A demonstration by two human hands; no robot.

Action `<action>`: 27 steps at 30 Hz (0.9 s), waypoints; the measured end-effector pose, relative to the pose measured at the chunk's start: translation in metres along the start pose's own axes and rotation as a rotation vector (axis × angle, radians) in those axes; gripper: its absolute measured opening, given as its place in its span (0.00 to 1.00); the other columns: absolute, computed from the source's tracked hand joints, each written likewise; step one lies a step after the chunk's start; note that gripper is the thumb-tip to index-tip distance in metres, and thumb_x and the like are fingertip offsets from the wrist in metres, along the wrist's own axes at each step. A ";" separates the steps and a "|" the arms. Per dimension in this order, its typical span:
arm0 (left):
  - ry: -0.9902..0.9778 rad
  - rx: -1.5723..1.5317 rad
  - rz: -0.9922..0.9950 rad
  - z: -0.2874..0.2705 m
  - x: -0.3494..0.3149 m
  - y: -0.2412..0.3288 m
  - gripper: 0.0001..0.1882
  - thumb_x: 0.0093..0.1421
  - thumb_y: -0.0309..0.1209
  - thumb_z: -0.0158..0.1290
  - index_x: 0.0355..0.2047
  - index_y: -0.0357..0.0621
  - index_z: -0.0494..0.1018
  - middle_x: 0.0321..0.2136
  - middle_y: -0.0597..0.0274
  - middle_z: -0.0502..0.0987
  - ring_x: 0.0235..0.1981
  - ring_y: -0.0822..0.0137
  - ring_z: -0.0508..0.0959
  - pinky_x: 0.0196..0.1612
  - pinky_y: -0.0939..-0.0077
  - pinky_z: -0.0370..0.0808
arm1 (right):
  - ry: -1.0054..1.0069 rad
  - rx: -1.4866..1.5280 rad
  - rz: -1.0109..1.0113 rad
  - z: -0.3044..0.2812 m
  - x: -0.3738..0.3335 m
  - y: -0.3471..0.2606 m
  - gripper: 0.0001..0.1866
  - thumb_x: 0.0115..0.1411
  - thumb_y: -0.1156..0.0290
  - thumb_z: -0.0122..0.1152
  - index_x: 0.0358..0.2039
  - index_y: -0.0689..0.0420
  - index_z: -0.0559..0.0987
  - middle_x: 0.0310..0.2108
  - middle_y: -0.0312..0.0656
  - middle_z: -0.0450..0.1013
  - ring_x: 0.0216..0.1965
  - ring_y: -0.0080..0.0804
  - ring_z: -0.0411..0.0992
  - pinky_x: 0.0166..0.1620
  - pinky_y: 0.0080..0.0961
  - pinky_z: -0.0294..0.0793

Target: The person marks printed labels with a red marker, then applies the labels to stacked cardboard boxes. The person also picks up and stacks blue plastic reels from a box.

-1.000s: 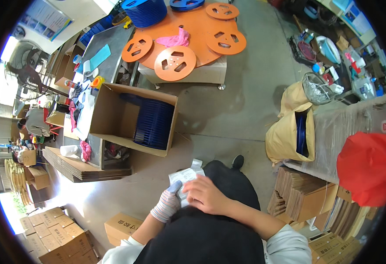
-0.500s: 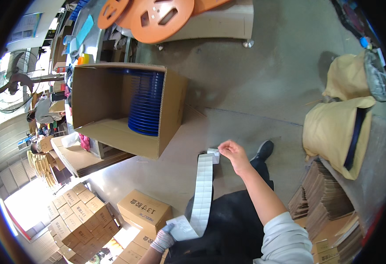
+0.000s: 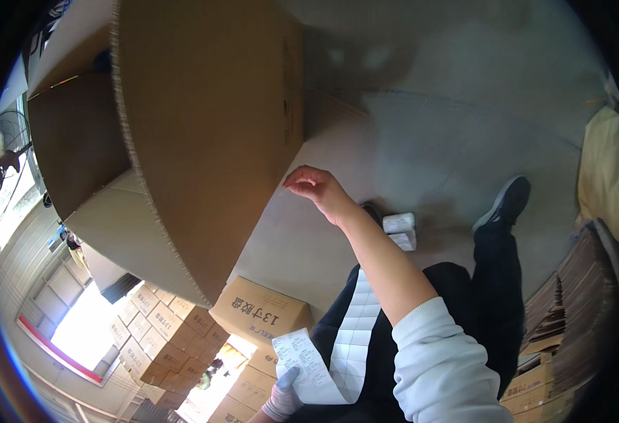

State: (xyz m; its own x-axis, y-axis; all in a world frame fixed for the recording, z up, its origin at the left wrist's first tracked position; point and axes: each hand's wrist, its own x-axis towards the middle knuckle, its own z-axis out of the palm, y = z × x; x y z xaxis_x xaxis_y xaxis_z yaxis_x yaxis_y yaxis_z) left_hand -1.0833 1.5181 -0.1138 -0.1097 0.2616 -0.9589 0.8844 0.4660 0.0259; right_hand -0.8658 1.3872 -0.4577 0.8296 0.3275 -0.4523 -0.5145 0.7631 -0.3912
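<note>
The label strip (image 3: 359,328) is held near 6 o'clock in the view, its printed end gripped lightly between the thumb and fingers of the gloved left hand (image 3: 283,396). The bare right hand (image 3: 318,192) is raised near the centre, fingers half curled toward the thumb, close to the cardboard box (image 3: 211,127) at 10 o'clock; whether anything thin is pinched, or the cardboard touched, cannot be told.

For good handling, the bend is best left wide and uncreased, and the strip held untwisted and clear of the sleeve (image 3: 443,352).

From the left hand, the printed end is pointed toward 11 o'clock. Below it the strip is bent back, and its long, blank run is laid over the dark trousers (image 3: 422,310) toward 1 o'clock, partly hidden by the forearm.
</note>
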 end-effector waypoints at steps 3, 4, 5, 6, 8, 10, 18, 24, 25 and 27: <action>0.021 0.020 -0.012 0.002 0.003 0.009 0.33 0.58 0.40 0.59 0.60 0.41 0.62 0.49 0.53 0.74 0.49 0.55 0.77 0.57 0.55 0.74 | -0.105 0.067 0.010 0.005 0.014 0.005 0.06 0.62 0.74 0.60 0.41 0.55 0.80 0.43 0.33 0.77 0.48 0.25 0.70 0.55 0.24 0.66; 0.036 0.030 -0.004 0.010 0.002 0.013 0.33 0.58 0.41 0.59 0.59 0.41 0.62 0.48 0.53 0.74 0.48 0.55 0.77 0.56 0.55 0.74 | -0.106 0.090 -0.011 0.007 0.013 0.003 0.09 0.62 0.75 0.61 0.43 0.55 0.79 0.44 0.33 0.76 0.48 0.25 0.70 0.55 0.25 0.66; 0.049 0.040 0.006 0.013 0.003 0.014 0.34 0.57 0.42 0.59 0.59 0.40 0.62 0.48 0.53 0.74 0.47 0.55 0.78 0.56 0.56 0.75 | -0.107 0.112 -0.033 0.010 0.011 -0.001 0.11 0.61 0.75 0.61 0.45 0.55 0.78 0.44 0.34 0.76 0.49 0.25 0.70 0.56 0.26 0.66; 0.070 0.078 0.016 0.011 0.005 0.015 0.34 0.57 0.42 0.60 0.59 0.40 0.62 0.47 0.54 0.74 0.46 0.55 0.78 0.55 0.56 0.75 | -0.106 0.132 -0.059 0.011 0.011 -0.002 0.13 0.60 0.76 0.61 0.47 0.54 0.78 0.45 0.34 0.76 0.50 0.26 0.70 0.56 0.27 0.66; 0.109 0.153 0.036 0.006 0.006 0.015 0.35 0.55 0.44 0.60 0.59 0.39 0.62 0.45 0.54 0.74 0.45 0.55 0.78 0.54 0.56 0.76 | -0.126 0.209 -0.115 0.011 0.014 0.004 0.19 0.58 0.77 0.62 0.51 0.53 0.75 0.44 0.33 0.75 0.50 0.25 0.69 0.56 0.28 0.67; 0.120 0.173 0.045 0.002 0.008 0.015 0.36 0.55 0.45 0.60 0.59 0.39 0.62 0.44 0.54 0.75 0.44 0.54 0.79 0.53 0.55 0.77 | -0.124 0.261 -0.145 0.012 0.017 0.008 0.23 0.56 0.78 0.63 0.53 0.53 0.73 0.43 0.33 0.75 0.49 0.25 0.69 0.55 0.28 0.68; 0.128 0.141 -0.057 -0.024 0.004 0.000 0.32 0.64 0.47 0.49 0.60 0.34 0.66 0.47 0.44 0.78 0.46 0.51 0.80 0.53 0.59 0.76 | -0.032 0.429 -0.157 0.030 0.017 0.012 0.30 0.53 0.80 0.66 0.56 0.52 0.69 0.38 0.32 0.74 0.44 0.24 0.71 0.51 0.27 0.70; 0.145 0.216 0.012 -0.003 0.001 0.002 0.34 0.62 0.48 0.50 0.60 0.35 0.64 0.45 0.40 0.78 0.43 0.49 0.81 0.50 0.57 0.78 | 0.042 0.422 -0.187 0.039 0.016 0.017 0.30 0.53 0.79 0.68 0.56 0.53 0.69 0.36 0.31 0.75 0.43 0.24 0.71 0.50 0.26 0.71; 0.137 0.232 0.015 -0.003 0.001 0.002 0.34 0.62 0.48 0.50 0.60 0.35 0.64 0.44 0.40 0.78 0.42 0.49 0.81 0.50 0.57 0.78 | 0.057 0.416 -0.197 0.039 0.016 0.017 0.30 0.53 0.80 0.68 0.56 0.53 0.69 0.36 0.31 0.75 0.43 0.24 0.71 0.50 0.26 0.71; 0.129 0.231 0.015 -0.004 0.002 0.001 0.34 0.62 0.48 0.50 0.60 0.36 0.64 0.43 0.40 0.79 0.41 0.49 0.81 0.49 0.57 0.78 | 0.082 0.405 -0.214 0.041 0.016 0.020 0.29 0.54 0.81 0.67 0.56 0.53 0.69 0.36 0.32 0.75 0.43 0.24 0.71 0.50 0.25 0.71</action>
State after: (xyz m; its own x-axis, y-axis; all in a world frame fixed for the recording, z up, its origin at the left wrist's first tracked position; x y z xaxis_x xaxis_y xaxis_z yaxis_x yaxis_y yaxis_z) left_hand -1.0843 1.5219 -0.1144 -0.1395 0.3800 -0.9144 0.9649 0.2597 -0.0392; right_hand -0.8541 1.4302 -0.4402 0.8794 0.1063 -0.4641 -0.1941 0.9701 -0.1455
